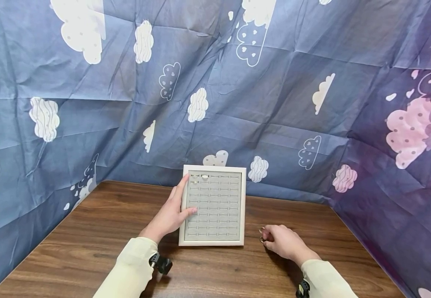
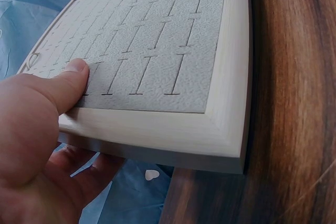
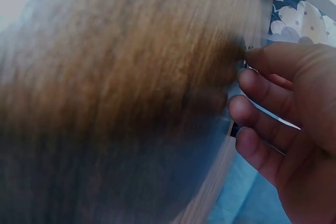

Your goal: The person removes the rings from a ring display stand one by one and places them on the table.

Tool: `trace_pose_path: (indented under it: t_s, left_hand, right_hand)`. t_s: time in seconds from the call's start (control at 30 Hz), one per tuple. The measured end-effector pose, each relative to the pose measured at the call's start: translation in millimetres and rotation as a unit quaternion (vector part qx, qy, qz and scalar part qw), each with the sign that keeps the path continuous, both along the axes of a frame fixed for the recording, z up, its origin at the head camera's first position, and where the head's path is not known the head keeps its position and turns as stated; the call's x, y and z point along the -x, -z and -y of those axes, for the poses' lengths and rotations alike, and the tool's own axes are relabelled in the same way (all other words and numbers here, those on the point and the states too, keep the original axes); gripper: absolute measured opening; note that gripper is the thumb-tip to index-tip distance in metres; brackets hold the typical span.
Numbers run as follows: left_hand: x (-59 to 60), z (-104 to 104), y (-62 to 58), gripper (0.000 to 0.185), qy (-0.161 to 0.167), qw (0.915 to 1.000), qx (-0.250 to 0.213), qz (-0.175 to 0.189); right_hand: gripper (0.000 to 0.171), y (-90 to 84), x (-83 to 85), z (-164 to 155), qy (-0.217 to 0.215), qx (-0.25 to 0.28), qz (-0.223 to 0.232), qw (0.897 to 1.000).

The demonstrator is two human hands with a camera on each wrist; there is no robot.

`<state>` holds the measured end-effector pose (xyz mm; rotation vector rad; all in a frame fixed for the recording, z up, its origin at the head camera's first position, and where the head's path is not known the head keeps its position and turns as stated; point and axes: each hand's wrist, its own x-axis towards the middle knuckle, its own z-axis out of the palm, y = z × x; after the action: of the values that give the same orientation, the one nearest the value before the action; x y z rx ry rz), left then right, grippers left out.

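Observation:
A white-framed ring tray with grey slotted foam lies near the back of the wooden table. My left hand grips its left edge. In the left wrist view the thumb presses the foam and the fingers curl under the tray's frame. A few small rings sit in the tray's top row. Right of the tray, my right hand rests on the table with curled fingers. Two small rings lie at its fingertips; whether it pinches one is unclear.
Blue cloth with cloud prints hangs behind and on both sides of the table. Black wrist camera mounts sit on both sleeves. The right wrist view is blurred.

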<state>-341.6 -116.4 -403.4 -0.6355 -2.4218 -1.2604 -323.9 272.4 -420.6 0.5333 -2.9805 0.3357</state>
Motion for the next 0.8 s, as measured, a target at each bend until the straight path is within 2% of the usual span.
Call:
trace_pose_path:
  t_s: [0.17,0.43,0.63,0.8]
  left_hand:
    - [0.5,0.2,0.6,0.112,0.001,1.0,0.0,0.007]
    - [-0.2,-0.6,-1.1,0.112,-0.002,1.0,0.003,0.007]
    - [0.1,0.0,-0.4,0.112,-0.004,1.0,0.002,0.008]
    - [0.3,0.6,-0.6,0.112,-0.001,1.0,0.0,0.006]
  right_hand:
    - [0.019,-6.0,-1.3,2.4,0.003,0.004,-0.01,1.0]
    - [0.005,-25.9,5.0,18.4,0.004,0.037,-0.078,0.996]
    - [0.005,-38.1,9.7,34.1,-0.015,0.05,-0.137,0.989]
    - [0.007,-42.9,10.4,48.7,-0.018,0.085,-0.186,0.979]
